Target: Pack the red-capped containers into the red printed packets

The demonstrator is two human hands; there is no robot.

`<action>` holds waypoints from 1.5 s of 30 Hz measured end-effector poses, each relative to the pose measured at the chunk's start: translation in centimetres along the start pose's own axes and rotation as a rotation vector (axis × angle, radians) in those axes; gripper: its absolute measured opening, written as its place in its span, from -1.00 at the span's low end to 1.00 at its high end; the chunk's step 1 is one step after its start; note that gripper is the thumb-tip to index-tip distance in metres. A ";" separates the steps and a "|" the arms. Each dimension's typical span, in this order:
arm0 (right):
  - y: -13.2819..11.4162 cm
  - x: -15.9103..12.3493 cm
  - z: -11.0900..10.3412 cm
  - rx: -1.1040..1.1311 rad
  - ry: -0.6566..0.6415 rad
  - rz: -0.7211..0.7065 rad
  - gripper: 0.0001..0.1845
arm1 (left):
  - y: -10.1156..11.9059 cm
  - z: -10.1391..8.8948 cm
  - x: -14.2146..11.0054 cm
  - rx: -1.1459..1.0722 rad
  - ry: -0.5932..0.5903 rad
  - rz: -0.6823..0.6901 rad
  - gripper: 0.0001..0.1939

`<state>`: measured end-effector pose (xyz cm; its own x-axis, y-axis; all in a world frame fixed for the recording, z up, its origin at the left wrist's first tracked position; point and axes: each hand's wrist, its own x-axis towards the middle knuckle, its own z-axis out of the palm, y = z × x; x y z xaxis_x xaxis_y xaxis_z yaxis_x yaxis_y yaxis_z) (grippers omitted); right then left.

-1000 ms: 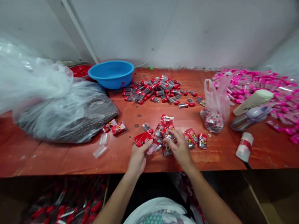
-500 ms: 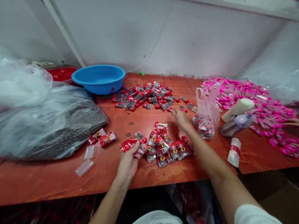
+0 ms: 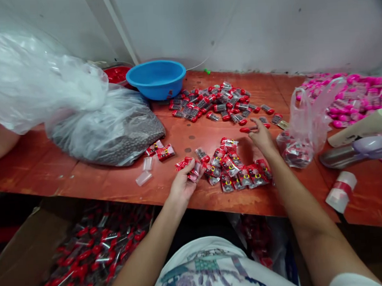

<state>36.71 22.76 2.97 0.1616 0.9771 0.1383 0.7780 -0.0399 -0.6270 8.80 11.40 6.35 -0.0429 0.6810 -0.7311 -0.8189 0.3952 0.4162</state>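
Observation:
My left hand [image 3: 184, 184] is closed on several small red printed cards [image 3: 192, 168], held fanned above the front of the table. Out to the right, my right hand [image 3: 261, 136] has thumb and fingers around a small red-capped tube [image 3: 247, 130], whose red end points left. Beyond it spreads a heap of clear tubes with red caps and dark contents [image 3: 214, 103]. Between my hands lies a cluster of red-carded clear packets with dark beads [image 3: 233, 166]. One loose tube [image 3: 202, 154] rests near my left fingertips.
A blue basin [image 3: 157, 83] and a big clear bag of dark beads [image 3: 113, 130] stand left. Red cards [image 3: 164, 152] and clear sleeves [image 3: 143, 178] lie nearby. Right are a tied plastic bag [image 3: 301, 141], bottles [image 3: 345, 154], a roll [image 3: 341, 190] and pink items [image 3: 361, 95]. Below, a carton [image 3: 30, 249] holds red-capped tubes.
My view has turned left and down, bringing the carton below into sight. My right hand has closed on a tube near the heap's edge. The left hand keeps hold of the cards.

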 end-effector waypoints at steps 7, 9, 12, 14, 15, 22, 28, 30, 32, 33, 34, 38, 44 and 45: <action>-2.1 -5.0 1.7 -0.258 -0.040 -0.177 -0.70 | -0.2 0.2 -1.0 -0.040 0.041 -0.007 -0.84; -2.9 -5.3 1.3 -0.229 -0.018 -0.185 -0.72 | -0.2 0.0 -1.2 -0.036 0.035 0.003 -0.85; -5.5 -7.0 -0.1 0.118 -0.004 -0.254 -0.69 | -0.1 -0.3 -1.4 -0.053 0.041 0.013 -0.86; -7.9 -9.3 -0.7 0.401 -0.146 -0.285 -0.65 | -0.1 -0.3 -1.4 -0.082 0.047 0.016 -0.85; -9.1 -10.7 -0.6 0.501 -0.246 -0.291 -0.64 | -0.1 -0.2 -1.5 -0.097 0.041 0.018 -0.85; -12.3 -16.8 2.8 0.615 -0.201 -0.229 -0.61 | -0.7 0.8 -2.0 -0.115 -0.010 0.063 -0.85; -12.4 -17.3 3.2 0.565 -0.231 -0.248 -0.60 | -1.0 0.2 -2.4 -0.077 -0.087 0.206 -0.88; -12.4 -17.6 3.6 0.654 -0.264 -0.200 -0.60 | -1.2 0.0 -2.6 -0.051 -0.122 0.285 -0.90; -12.4 -17.9 3.9 0.740 -0.236 -0.121 -0.59 | -1.3 -0.2 -2.9 0.003 -0.178 0.335 -0.83; -12.4 -18.0 4.0 0.761 -0.204 -0.093 -0.60 | -1.4 -0.3 -3.0 0.042 -0.208 0.350 -0.80; -12.3 -18.1 4.0 0.764 -0.173 -0.087 -0.61 | -1.4 -0.4 -3.2 0.085 -0.233 0.362 -0.77; -12.4 -18.2 3.5 0.713 -0.125 -0.214 -0.72 | -1.5 -0.9 -3.5 0.227 -0.253 0.446 -0.75; -12.5 -18.4 3.0 0.969 -0.281 -0.013 -0.75 | -0.6 -1.6 -3.9 0.403 -0.340 0.476 -0.57; -12.5 -18.5 3.0 0.984 -0.288 0.013 -0.76 | -0.6 -1.7 -3.9 0.425 -0.356 0.459 -0.54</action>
<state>22.15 5.82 5.94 -0.0863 0.9961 0.0194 -0.0865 0.0119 -0.9962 8.46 7.45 8.06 -0.0812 0.9671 -0.2411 -0.4663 0.1770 0.8667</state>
